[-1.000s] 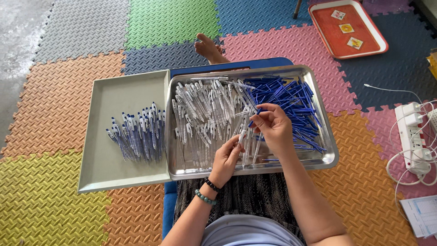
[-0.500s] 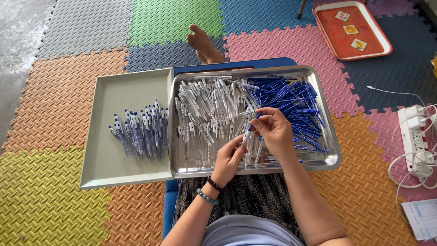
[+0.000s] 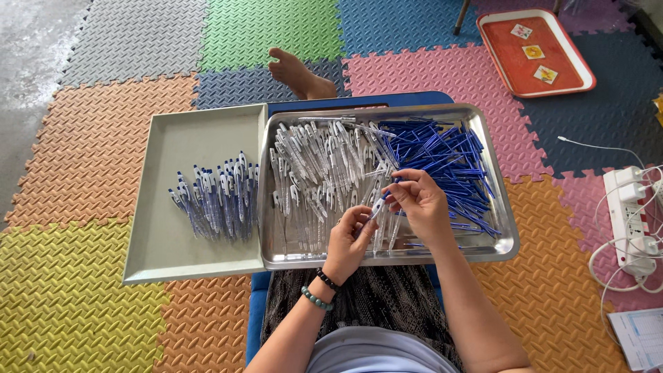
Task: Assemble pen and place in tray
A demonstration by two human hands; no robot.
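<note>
Item: 1 pen part, clear barrel with blue tip [image 3: 378, 205], held over the near middle of the shiny rectangular steel tray [image 3: 507, 238].
Left hand [image 3: 349, 238]: fingers closed narrowly on the lower end of the barrel; beaded bracelet and dark band at the wrist.
Right hand [image 3: 418, 204]: fingertips pinched on the upper, blue end of the same barrel.
Steel tray contents: heap of clear-and-white pen barrels [image 3: 321, 176] across the left and centre; heap of slim blue refills [image 3: 442, 155] toward the far right corner.
Adjoining: flat grey rectangular tray [image 3: 179, 128], touching the steel tray's left edge; 1 group of assembled blue-and-white pens [image 3: 217, 204] near its right edge.
Surroundings: coloured interlocking foam floor mats [image 3: 90, 145]; orange-red plastic tray [image 3: 514, 65] beyond the far right corner, well apart.
</note>
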